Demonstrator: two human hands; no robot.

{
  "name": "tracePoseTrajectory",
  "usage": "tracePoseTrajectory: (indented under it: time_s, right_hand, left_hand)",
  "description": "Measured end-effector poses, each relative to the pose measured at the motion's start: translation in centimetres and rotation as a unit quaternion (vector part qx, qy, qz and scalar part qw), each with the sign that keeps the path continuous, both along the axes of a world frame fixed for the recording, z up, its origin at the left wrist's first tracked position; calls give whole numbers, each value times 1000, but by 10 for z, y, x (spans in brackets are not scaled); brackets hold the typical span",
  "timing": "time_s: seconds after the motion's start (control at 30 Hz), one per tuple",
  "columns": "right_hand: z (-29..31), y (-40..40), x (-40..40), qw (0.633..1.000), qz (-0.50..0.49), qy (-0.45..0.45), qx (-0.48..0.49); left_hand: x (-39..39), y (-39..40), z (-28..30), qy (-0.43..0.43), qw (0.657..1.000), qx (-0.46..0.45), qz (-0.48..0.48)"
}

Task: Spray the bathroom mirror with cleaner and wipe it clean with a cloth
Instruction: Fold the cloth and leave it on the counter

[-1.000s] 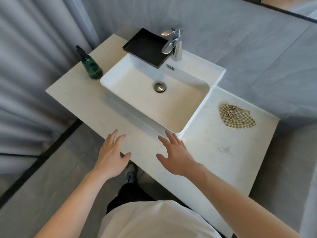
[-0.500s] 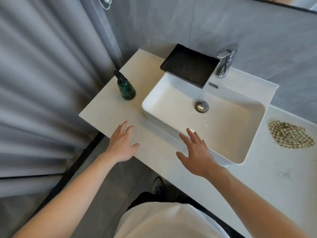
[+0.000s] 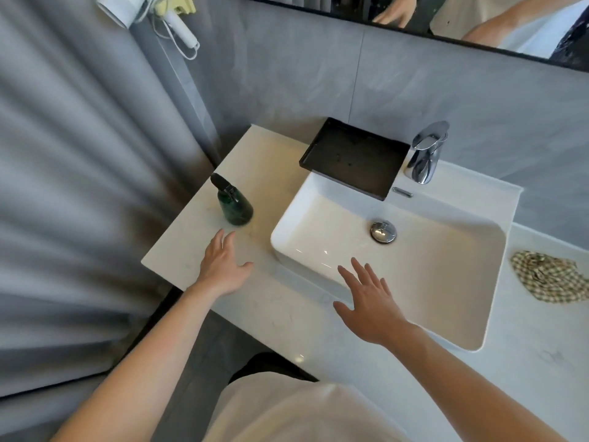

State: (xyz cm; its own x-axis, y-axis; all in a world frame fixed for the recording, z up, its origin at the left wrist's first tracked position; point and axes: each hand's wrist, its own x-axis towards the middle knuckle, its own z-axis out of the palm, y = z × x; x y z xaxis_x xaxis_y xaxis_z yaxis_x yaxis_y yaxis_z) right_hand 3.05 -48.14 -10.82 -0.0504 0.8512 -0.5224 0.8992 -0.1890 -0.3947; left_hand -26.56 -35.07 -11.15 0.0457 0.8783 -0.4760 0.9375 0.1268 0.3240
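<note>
Grey tiled bathroom, pale counter [image 3: 287, 314] with white sink [image 3: 414, 282]; only the head view to go on. My left hand [image 3: 223, 271] is flat over the counter, fingers straight and together, holding nothing; can't tell if it touches the surface. Green spray bottle [image 3: 234, 202] stands upright just beyond its fingertips, near but apart. My right hand [image 3: 369, 301] hovers over the sink's near rim, fingers spread, also holding nothing. Checked cloth [image 3: 551, 277] lies crumpled on the counter well off to the right of my right hand, past the sink. Mirror [image 3: 478, 17] is far ahead of both hands, only its bottom strip in view, so I can't judge its state. Black tray [image 3: 353, 157] and tap [image 3: 425, 153] sit beyond the hands at the sink's far edge.

Step, my read: the opening reach for the bottle; nothing sprayed or wiped yet. Next move calls for closing my left hand round the bottle's body, lifting it, and aiming the nozzle at the mirror. Cloth comes after, likely right hand.
</note>
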Motion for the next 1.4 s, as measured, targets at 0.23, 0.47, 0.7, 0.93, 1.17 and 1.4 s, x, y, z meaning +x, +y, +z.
tracePoseTrajectory:
  time_s: [0.23,0.47,0.7,0.93,1.17,1.4]
  right_hand:
    - [-10,38,-36,998,-59,-12,-27]
    - [-22,54,-65,992,-115,-23,-45]
    - [-32,52,-71,986,-151,-36,-65]
    - [-42,47,-69,980,-181,-35,-68]
    - [-45,40,-70,978,-194,-40,-60]
    - [-35,22,-60,964,-256,-42,-52]
  left_hand:
    - [-19,98,-22,-115,987,25,111]
    - [-28,157,-59,-194,965,49,173]
    - [-21,172,-66,-184,973,65,122]
    - [29,183,12,-298,936,187,10]
    - [151,223,70,-366,897,228,-92]
    - [237,236,50,-313,929,157,-122]
